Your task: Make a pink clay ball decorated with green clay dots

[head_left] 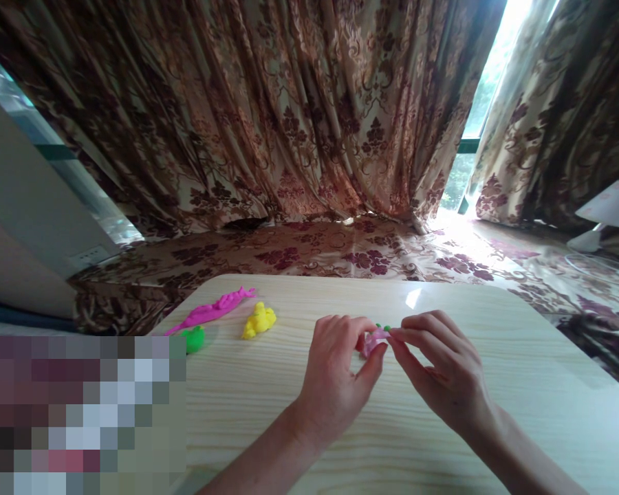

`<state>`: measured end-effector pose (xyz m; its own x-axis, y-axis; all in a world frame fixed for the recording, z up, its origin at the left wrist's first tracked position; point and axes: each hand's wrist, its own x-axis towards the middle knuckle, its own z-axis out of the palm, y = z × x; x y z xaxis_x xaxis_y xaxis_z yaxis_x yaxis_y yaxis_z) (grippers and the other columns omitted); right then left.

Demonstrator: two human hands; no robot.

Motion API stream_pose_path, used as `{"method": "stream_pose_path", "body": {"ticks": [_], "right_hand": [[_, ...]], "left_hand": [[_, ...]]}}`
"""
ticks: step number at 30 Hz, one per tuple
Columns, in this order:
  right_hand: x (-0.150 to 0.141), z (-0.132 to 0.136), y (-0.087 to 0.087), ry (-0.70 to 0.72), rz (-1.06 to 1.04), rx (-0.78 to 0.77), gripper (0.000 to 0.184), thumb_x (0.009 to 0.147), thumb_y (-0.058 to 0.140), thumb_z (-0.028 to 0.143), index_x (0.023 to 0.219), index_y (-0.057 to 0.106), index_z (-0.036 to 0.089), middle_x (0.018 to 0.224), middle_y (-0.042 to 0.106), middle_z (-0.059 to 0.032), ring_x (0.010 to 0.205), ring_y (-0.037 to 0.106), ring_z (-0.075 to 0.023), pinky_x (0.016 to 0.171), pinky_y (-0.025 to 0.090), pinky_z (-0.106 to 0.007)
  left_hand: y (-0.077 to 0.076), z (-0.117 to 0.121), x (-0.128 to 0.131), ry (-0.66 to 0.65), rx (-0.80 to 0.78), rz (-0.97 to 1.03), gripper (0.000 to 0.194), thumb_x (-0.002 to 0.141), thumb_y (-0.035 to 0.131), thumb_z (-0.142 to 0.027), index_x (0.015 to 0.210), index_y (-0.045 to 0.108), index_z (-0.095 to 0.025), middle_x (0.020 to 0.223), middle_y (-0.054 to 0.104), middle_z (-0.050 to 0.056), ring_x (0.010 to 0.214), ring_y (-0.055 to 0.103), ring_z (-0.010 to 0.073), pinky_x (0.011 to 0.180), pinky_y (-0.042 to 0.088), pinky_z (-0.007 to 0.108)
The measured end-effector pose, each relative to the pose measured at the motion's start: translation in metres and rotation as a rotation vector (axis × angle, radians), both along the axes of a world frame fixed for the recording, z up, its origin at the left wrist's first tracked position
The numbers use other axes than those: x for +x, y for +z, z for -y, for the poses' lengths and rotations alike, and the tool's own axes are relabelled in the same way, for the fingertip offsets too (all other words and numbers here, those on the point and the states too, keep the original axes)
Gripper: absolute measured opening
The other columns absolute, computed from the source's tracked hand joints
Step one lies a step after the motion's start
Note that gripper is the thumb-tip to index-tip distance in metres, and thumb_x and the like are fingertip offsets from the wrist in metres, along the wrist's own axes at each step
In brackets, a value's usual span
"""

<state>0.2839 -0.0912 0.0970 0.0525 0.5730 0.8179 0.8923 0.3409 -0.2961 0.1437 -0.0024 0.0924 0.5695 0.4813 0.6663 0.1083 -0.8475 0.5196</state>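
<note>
My left hand (335,364) pinches a small light-pink lump of modelling clay (374,340) between thumb and fingers, just above the table. Two small green bits (386,328) show along its upper edge. From the other side, my right hand (443,364) has its thumb and index fingertips pressed together at the lump's right end, by the green bits. Whether a separate piece sits between those fingertips is hidden. Farther left on the table lie a yellow clay lump (259,320), a long magenta clay strip (214,313) and a green clay ball (194,339).
The pale wood-grain table (247,426) has rounded far corners. Behind it is a ledge covered in flowered cloth (309,254), with matching curtains (289,103) above. A white lamp (611,206) stands at the far right. A pixelated block covers the lower left.
</note>
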Motion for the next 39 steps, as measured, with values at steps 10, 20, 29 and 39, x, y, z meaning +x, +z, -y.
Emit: {"method": "stream_pose_path", "body": {"ticks": [10, 20, 29, 39], "right_hand": [[0.020, -0.008, -0.012, -0.111, -0.202, -0.214, 0.023, 0.084, 0.054, 0.017, 0.106, 0.058, 0.020, 0.093, 0.061, -0.0064, 0.081, 0.059, -0.0190, 0.071, 0.049, -0.035], [0.014, -0.018, -0.037, 0.004, -0.307, -0.440, 0.026, 0.083, 0.056, 0.023, 0.108, 0.062, 0.020, 0.091, 0.062, -0.0059, 0.071, 0.060, -0.0157, 0.063, 0.051, -0.030], [0.012, -0.013, -0.011, 0.137, -0.547, -0.497, 0.023, 0.091, 0.048, 0.032, 0.099, 0.064, 0.018, 0.083, 0.068, -0.0043, 0.075, 0.064, -0.0162, 0.063, 0.051, -0.024], [-0.005, -0.003, 0.007, 0.242, -0.592, -0.395, 0.017, 0.085, 0.059, 0.023, 0.102, 0.062, 0.025, 0.098, 0.061, -0.0018, 0.084, 0.058, -0.0157, 0.071, 0.049, -0.027]], "left_hand": [[-0.010, -0.043, -0.005, 0.223, 0.159, -0.147, 0.008, 0.084, 0.048, -0.016, 0.085, 0.054, -0.021, 0.082, 0.061, 0.002, 0.083, 0.054, 0.0174, 0.079, 0.036, 0.033], [-0.025, -0.054, -0.013, 0.242, 0.159, -0.418, 0.027, 0.073, 0.048, -0.001, 0.088, 0.055, -0.022, 0.085, 0.061, 0.002, 0.082, 0.055, 0.0184, 0.074, 0.038, 0.031], [0.006, -0.026, -0.009, 0.010, -0.515, -0.046, 0.017, 0.085, 0.048, -0.028, 0.092, 0.058, -0.018, 0.089, 0.062, 0.005, 0.085, 0.056, 0.0179, 0.079, 0.042, 0.032], [0.014, -0.009, -0.008, -0.338, -1.313, 0.112, 0.028, 0.078, 0.062, -0.036, 0.092, 0.063, -0.012, 0.087, 0.063, 0.007, 0.075, 0.056, 0.0130, 0.078, 0.045, 0.031]]}}
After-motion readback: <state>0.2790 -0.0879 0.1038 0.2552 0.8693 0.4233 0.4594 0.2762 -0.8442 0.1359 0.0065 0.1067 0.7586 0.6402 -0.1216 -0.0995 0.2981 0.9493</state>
